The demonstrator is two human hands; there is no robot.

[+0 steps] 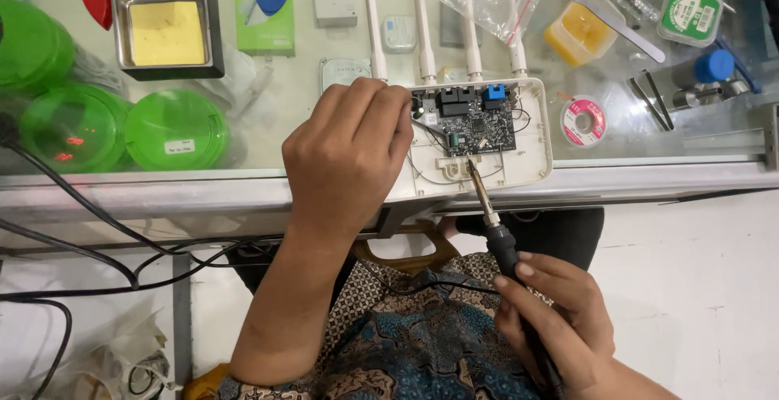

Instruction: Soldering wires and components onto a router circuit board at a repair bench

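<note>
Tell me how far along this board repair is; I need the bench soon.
Done: the white router case lies open, its circuit board exposed. In hand: the right hand holds a soldering iron, tip at the board's lower edge, while the left hand works tweezers on the board. Left: no cover on the case yet.

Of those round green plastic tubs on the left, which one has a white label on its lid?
The round green plastic tub nearest the opened white router. The other two green tubs farther left show no white label.
</note>
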